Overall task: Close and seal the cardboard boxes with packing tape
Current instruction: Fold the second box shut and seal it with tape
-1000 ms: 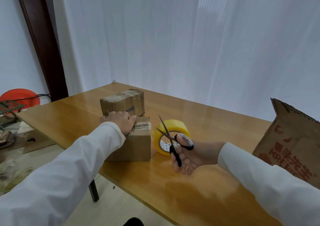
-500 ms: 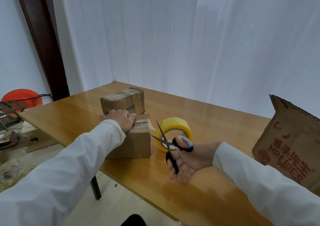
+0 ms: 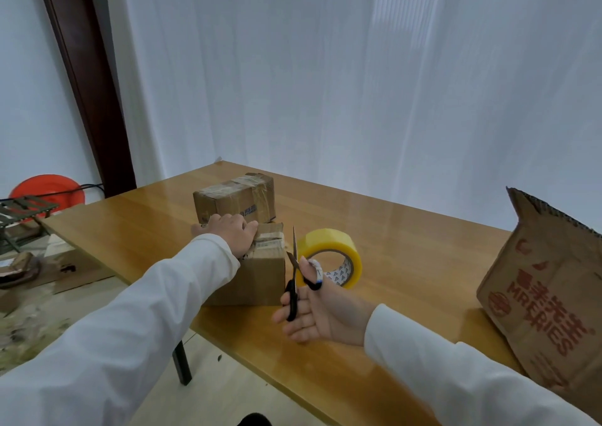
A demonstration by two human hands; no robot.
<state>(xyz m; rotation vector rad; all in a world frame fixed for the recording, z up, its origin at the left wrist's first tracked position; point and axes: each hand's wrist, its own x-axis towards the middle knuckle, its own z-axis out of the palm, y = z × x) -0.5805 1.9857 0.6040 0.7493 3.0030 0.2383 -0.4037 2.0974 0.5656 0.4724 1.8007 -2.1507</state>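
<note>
A small cardboard box (image 3: 260, 275) stands near the table's front edge, with tape across its top. My left hand (image 3: 232, 234) presses flat on that top. Just right of the box, my right hand (image 3: 312, 314) holds black-handled scissors (image 3: 294, 279), thumb through one loop, blades pointing up and nearly together beside the box's right edge. Behind the scissors a yellow roll of packing tape (image 3: 335, 256) stands on its edge. A second taped box (image 3: 234, 199) sits behind the first.
A large brown carton (image 3: 547, 295) with red print and a raised flap stands at the table's right end. The wooden table (image 3: 407, 236) backs onto a white curtain. A red basin (image 3: 45, 189) and clutter lie on the floor at left.
My right hand has carried the scissors left, up to the near box's right edge, and the blades have swung upright and closed together. My left hand has stayed on the box.
</note>
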